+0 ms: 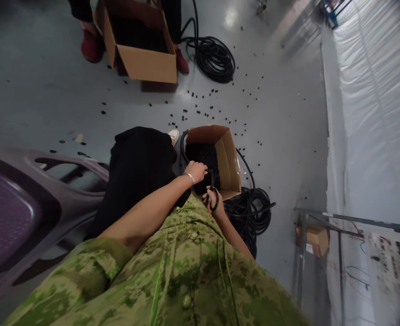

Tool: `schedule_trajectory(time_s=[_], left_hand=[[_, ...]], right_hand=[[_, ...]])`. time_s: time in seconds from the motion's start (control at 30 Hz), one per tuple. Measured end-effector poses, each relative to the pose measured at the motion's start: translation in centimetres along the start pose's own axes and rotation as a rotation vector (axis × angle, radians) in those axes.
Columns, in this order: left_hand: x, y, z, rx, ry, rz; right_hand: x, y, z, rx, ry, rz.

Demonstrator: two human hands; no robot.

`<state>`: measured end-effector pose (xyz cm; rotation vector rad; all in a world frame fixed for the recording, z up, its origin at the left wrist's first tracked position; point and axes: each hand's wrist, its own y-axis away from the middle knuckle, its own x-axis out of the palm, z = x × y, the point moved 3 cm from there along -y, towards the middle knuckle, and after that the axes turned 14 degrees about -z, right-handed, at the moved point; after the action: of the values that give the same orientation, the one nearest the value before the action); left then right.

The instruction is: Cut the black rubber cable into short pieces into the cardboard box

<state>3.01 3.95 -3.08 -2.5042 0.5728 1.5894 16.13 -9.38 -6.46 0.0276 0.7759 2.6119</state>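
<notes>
Over an open cardboard box (229, 170), my left hand (196, 171) is closed, with a short end of black hose (209, 171) sticking out past its fingers. Just below and to the right, my right hand (214, 199) grips black-handled scissors (214, 185). The scissor blades point up toward the hose end; whether they touch it I cannot tell. Many small black pieces (203, 154) fill the bottom of the box. A length of black hose curves along the box's left rim, partly hidden by my left hand.
Coiled black hose (254, 210) lies right of the box. Small black rings are scattered over the grey floor (281, 131). Another person's red shoe (93, 45) stands beside a second cardboard box (148, 63) and a hose coil (215, 59). A plastic chair (94, 181) is at left, a metal frame (339, 218) at right.
</notes>
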Motion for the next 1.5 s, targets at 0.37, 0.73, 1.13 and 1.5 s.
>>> schedule_trajectory(time_s=[0.37,0.73,1.13,1.5], left_hand=[[-0.2,0.2,-0.5,0.044,-0.046,0.055],[-0.2,0.2,-0.3,0.017,-0.009,0.038],[-0.1,0.3,-0.4,0.021,-0.026,0.031],[0.2,0.2,-0.2,0.019,-0.034,0.032]], right_hand=[[0.4,0.2,0.5,-0.178,0.197,0.034],[0.0,0.0,-0.1,-0.182,0.203,0.022],[-0.1,-0.1,-0.5,-0.214,0.212,0.043],[-0.3,-0.5,-0.8,-0.268,0.247,0.048]])
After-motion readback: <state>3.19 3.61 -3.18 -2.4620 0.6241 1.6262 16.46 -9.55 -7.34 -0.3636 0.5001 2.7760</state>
